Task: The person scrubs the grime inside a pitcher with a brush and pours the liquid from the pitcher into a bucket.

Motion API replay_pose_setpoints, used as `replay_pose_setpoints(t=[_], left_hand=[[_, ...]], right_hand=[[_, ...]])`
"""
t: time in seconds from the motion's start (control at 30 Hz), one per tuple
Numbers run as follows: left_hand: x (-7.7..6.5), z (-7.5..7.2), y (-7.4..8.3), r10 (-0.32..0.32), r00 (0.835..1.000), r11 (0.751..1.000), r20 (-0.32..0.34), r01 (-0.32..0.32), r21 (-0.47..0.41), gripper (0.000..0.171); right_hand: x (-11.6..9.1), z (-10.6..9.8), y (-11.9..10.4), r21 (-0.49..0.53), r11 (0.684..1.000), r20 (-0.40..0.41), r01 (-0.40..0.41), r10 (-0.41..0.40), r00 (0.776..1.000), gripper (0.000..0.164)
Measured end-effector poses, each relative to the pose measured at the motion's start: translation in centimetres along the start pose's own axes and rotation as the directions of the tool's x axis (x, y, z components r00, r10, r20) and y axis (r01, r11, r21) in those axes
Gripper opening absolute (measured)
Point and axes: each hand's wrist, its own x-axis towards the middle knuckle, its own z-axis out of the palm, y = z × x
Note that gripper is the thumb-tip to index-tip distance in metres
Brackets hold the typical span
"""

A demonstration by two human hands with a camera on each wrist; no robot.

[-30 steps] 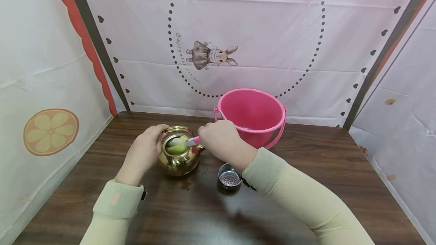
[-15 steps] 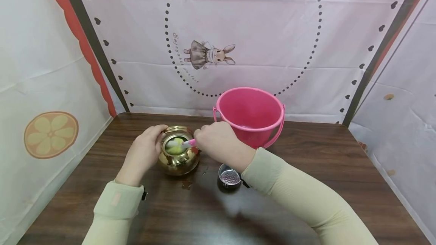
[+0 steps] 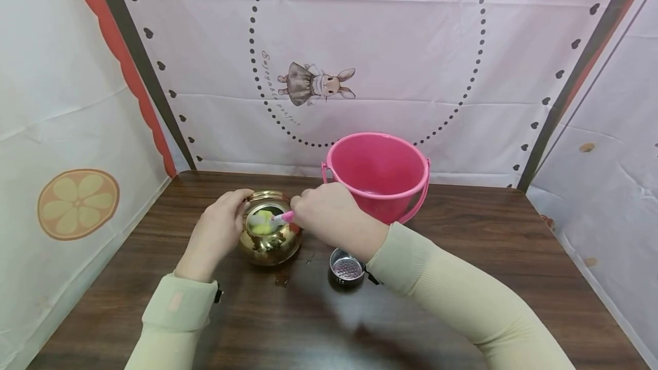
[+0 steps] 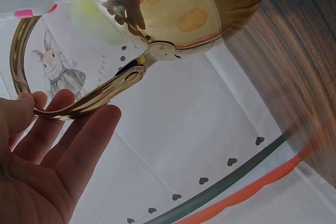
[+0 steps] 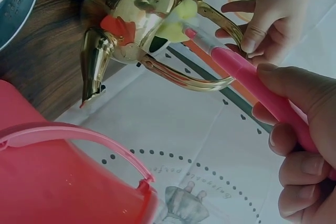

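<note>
Nearest us we saw two pale sleeves [image 3: 175, 316], reaching in over one dark wood-grained tabletop [image 3: 288, 333]. Ahead of them stood one perforated metal cup [image 3: 346, 269], near the right cuff, and to its left we counted two small glossy spots [image 3: 281, 280].

Just beyond those spots sat one golden kettle [image 3: 269, 249], on the tabletop to the left of the cup, its round mouth uncovered. We found the left hand [image 3: 218, 227] closed lightly on its one arched handle [image 4: 105, 93], thumb against fingers that were only partly bent. The right hand [image 3: 331, 210] was curled firmly round one brush [image 5: 262, 87] by its pink grip, the thumb lying along it; we saw the brush's yellow-green head [image 3: 263, 222] in the kettle's mouth.

Behind the right hand we had one pink bucket [image 3: 380, 209], upright, with one handle hanging down its right side. Farthest off hung the pale backdrop [image 3: 411, 33], printed with one rabbit [image 3: 315, 84] lying sideways inside a dotted curve.
</note>
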Motion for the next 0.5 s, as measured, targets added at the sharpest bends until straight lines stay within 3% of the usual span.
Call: replay_pose_setpoints(t=[0.5], left_hand=[[-0.1, 0.1, -0.2, 0.003, 1.000, 1.000, -0.017, -0.003, 0.004, 0.023]], right_hand=[[-0.3, -1.4, 0.3, 0.007, 0.999, 0.020, -0.033, 0.033, 0.999, 0.014]])
